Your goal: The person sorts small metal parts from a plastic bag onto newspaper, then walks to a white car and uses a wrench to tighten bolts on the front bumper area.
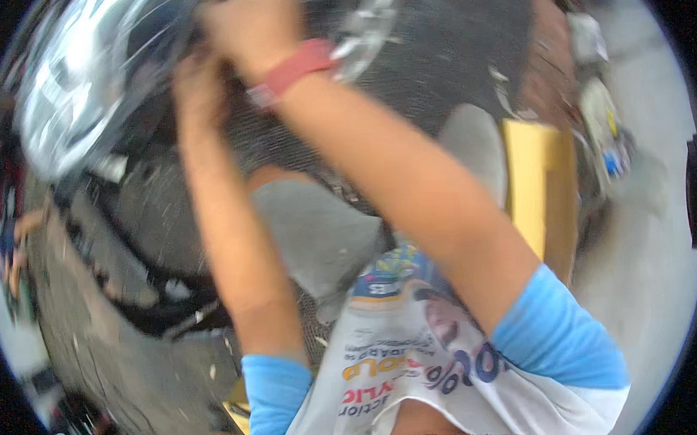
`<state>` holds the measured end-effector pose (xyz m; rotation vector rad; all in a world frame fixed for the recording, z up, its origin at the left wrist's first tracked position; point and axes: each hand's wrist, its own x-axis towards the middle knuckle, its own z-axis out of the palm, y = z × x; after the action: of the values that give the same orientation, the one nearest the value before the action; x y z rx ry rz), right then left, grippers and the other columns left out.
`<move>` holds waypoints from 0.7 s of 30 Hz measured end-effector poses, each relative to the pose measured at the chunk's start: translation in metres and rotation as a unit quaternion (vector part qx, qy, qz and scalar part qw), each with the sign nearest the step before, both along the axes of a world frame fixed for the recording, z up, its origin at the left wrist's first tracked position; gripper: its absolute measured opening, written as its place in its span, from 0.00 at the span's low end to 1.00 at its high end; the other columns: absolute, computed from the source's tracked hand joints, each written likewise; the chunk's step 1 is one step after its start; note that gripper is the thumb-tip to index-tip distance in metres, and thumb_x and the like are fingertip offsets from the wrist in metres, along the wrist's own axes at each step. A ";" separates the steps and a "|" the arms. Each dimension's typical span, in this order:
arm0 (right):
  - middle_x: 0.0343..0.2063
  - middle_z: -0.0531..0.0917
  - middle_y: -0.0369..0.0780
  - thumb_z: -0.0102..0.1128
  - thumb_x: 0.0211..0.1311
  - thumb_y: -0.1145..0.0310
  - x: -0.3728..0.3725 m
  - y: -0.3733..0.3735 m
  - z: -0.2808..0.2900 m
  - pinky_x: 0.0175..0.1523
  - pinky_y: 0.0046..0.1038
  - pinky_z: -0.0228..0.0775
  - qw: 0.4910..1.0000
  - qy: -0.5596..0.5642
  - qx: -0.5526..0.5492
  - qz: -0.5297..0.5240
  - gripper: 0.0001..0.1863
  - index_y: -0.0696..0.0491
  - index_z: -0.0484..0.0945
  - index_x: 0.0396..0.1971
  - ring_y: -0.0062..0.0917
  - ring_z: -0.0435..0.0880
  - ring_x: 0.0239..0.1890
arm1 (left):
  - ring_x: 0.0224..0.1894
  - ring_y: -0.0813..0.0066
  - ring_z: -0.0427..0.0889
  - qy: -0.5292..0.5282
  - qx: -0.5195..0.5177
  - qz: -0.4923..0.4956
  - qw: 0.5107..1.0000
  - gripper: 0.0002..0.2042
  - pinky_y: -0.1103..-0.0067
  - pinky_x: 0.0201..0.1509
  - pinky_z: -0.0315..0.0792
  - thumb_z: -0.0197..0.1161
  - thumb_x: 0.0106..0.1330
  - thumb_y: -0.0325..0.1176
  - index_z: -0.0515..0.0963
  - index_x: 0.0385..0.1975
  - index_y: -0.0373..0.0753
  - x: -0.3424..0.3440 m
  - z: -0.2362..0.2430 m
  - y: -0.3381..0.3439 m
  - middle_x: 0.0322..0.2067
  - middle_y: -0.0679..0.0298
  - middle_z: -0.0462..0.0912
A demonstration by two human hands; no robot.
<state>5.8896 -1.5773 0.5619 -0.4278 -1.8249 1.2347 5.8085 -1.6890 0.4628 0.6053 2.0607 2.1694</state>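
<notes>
The fingers of both hands were blurred and partly cut off at the upper edge, so whether they were clamped or spread could not be told. The left hand [197,88] was raised against the dark underside of a shiny grey shell [78,81], perhaps a vehicle body panel or helmet-like cover; it seemed to touch it. The right hand [235,24] reached higher, near the top rim, beside a bright metal part [367,26], with a red band [291,68] on the wrist. Both forearms rose from the lower edge, out of blue sleeves [556,337] on a white printed shirt [393,355].

The shell sat at upper left, tilted, just above and around the hands. Beneath lay dark, gritty ground [129,359] with black cables or straps [150,304] across it. A yellow board [538,186] stood to the right, and grey shorts [318,226] showed between the arms.

As a judgement, the work on the shell was mid-way: both hands were at it, nothing looked freed or set aside, and how much was left could not be read from the blur.
</notes>
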 end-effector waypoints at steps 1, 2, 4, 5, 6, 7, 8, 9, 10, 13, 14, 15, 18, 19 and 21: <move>0.25 0.84 0.58 0.67 0.41 0.70 -0.017 -0.002 -0.016 0.45 0.45 0.80 0.999 0.025 0.011 0.017 0.09 0.60 0.87 0.22 0.51 0.87 0.31 | 0.41 0.70 0.82 -0.036 -0.012 0.019 0.999 0.19 0.73 0.46 0.74 0.64 0.67 0.39 0.82 0.49 0.29 0.015 0.013 -0.001 0.43 0.57 0.86; 0.23 0.83 0.58 0.67 0.41 0.70 -0.020 -0.017 -0.014 0.45 0.45 0.80 0.998 0.027 -0.044 0.031 0.08 0.60 0.86 0.20 0.50 0.87 0.30 | 0.43 0.69 0.83 -0.021 -0.059 0.042 0.997 0.20 0.71 0.47 0.76 0.64 0.67 0.39 0.81 0.50 0.29 -0.003 -0.001 -0.026 0.44 0.55 0.86; 0.23 0.84 0.55 0.67 0.40 0.72 -0.033 -0.028 -0.005 0.45 0.42 0.80 0.997 0.032 -0.045 -0.060 0.05 0.58 0.86 0.19 0.48 0.87 0.31 | 0.47 0.65 0.84 0.000 -0.122 0.051 0.991 0.22 0.69 0.51 0.78 0.65 0.65 0.36 0.77 0.56 0.31 -0.044 -0.015 -0.048 0.49 0.53 0.84; 0.24 0.84 0.55 0.68 0.39 0.73 -0.018 -0.028 0.005 0.46 0.42 0.79 0.988 0.028 -0.150 0.013 0.03 0.57 0.84 0.17 0.49 0.86 0.32 | 0.49 0.65 0.83 -0.010 -0.057 0.030 0.998 0.22 0.69 0.53 0.78 0.65 0.66 0.34 0.75 0.57 0.30 -0.047 -0.022 -0.054 0.50 0.53 0.83; 0.24 0.84 0.54 0.67 0.39 0.76 -0.016 -0.011 0.003 0.45 0.42 0.79 0.989 0.051 -0.137 -0.026 0.03 0.58 0.81 0.16 0.49 0.86 0.33 | 0.51 0.64 0.83 -0.024 0.023 -0.020 0.999 0.23 0.68 0.55 0.77 0.64 0.66 0.33 0.73 0.58 0.29 -0.044 -0.024 -0.029 0.52 0.52 0.82; 0.25 0.84 0.53 0.68 0.38 0.75 -0.003 -0.001 -0.002 0.44 0.40 0.79 0.984 0.094 -0.153 -0.006 0.04 0.59 0.82 0.17 0.47 0.86 0.33 | 0.53 0.63 0.82 -0.041 0.089 -0.057 0.994 0.23 0.68 0.56 0.77 0.64 0.67 0.32 0.71 0.59 0.27 -0.042 -0.031 -0.020 0.53 0.52 0.81; 0.25 0.84 0.53 0.69 0.38 0.75 0.009 0.010 -0.002 0.43 0.38 0.79 0.976 0.138 -0.165 0.022 0.06 0.61 0.82 0.19 0.45 0.86 0.33 | 0.53 0.63 0.82 -0.056 0.109 -0.077 0.989 0.22 0.67 0.57 0.77 0.64 0.68 0.32 0.72 0.58 0.25 -0.041 -0.031 -0.015 0.53 0.51 0.81; 0.26 0.85 0.51 0.70 0.40 0.72 0.041 0.027 0.000 0.43 0.35 0.78 0.961 0.137 -0.208 0.120 0.08 0.60 0.85 0.22 0.42 0.87 0.33 | 0.53 0.64 0.82 -0.065 0.109 -0.089 0.988 0.22 0.68 0.57 0.76 0.64 0.69 0.33 0.72 0.57 0.23 -0.037 -0.035 -0.015 0.53 0.51 0.81; 0.27 0.85 0.50 0.68 0.42 0.72 0.064 0.042 -0.011 0.43 0.35 0.78 0.974 0.127 -0.145 0.122 0.09 0.59 0.86 0.25 0.40 0.87 0.34 | 0.53 0.65 0.81 -0.073 0.110 -0.103 0.986 0.22 0.68 0.58 0.76 0.64 0.71 0.34 0.73 0.56 0.21 -0.035 -0.036 -0.003 0.53 0.50 0.81; 0.32 0.86 0.48 0.65 0.49 0.71 0.102 0.033 -0.078 0.45 0.34 0.78 0.971 0.081 -0.087 0.206 0.12 0.59 0.87 0.34 0.36 0.87 0.36 | 0.54 0.61 0.81 -0.078 0.178 -0.008 0.981 0.21 0.68 0.64 0.71 0.63 0.71 0.36 0.76 0.54 0.25 0.009 0.029 -0.013 0.53 0.49 0.81; 0.35 0.87 0.47 0.64 0.52 0.72 0.138 0.056 -0.119 0.46 0.33 0.79 0.963 -0.025 -0.104 0.249 0.13 0.60 0.85 0.38 0.32 0.87 0.39 | 0.53 0.59 0.82 -0.094 0.242 0.002 0.966 0.20 0.68 0.64 0.72 0.64 0.69 0.37 0.78 0.53 0.26 0.033 0.021 0.020 0.52 0.50 0.82; 0.36 0.88 0.45 0.64 0.55 0.72 0.157 0.053 -0.141 0.46 0.32 0.79 0.943 -0.061 -0.167 0.281 0.13 0.61 0.85 0.40 0.29 0.87 0.39 | 0.54 0.57 0.81 -0.078 0.241 0.041 0.967 0.20 0.66 0.65 0.70 0.65 0.68 0.37 0.78 0.52 0.27 0.039 0.049 0.018 0.52 0.49 0.82; 0.30 0.87 0.38 0.66 0.63 0.67 0.223 0.079 -0.225 0.41 0.24 0.76 0.870 -0.320 -0.276 0.254 0.12 0.60 0.85 0.40 0.18 0.82 0.33 | 0.55 0.55 0.81 -0.068 0.271 0.111 0.954 0.19 0.65 0.67 0.70 0.62 0.67 0.37 0.79 0.50 0.27 0.033 0.071 0.046 0.52 0.49 0.83; 0.27 0.86 0.39 0.68 0.62 0.66 0.253 0.088 -0.264 0.36 0.24 0.73 0.888 -0.244 -0.324 0.217 0.11 0.59 0.87 0.35 0.17 0.80 0.29 | 0.54 0.55 0.81 -0.043 0.226 0.166 0.959 0.18 0.65 0.66 0.71 0.61 0.67 0.36 0.79 0.50 0.27 0.034 0.053 0.070 0.52 0.49 0.82; 0.29 0.85 0.38 0.65 0.64 0.69 0.269 0.089 -0.274 0.37 0.22 0.73 0.812 -0.289 -0.476 0.175 0.10 0.59 0.84 0.40 0.19 0.81 0.29 | 0.51 0.56 0.82 0.005 0.211 0.263 0.941 0.18 0.65 0.60 0.75 0.58 0.67 0.34 0.78 0.50 0.26 0.042 0.067 0.091 0.52 0.48 0.81</move>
<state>6.1590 -1.4882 0.2879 -1.1547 -1.6452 2.4869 5.8505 -1.5985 0.5296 0.0798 1.9285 2.9490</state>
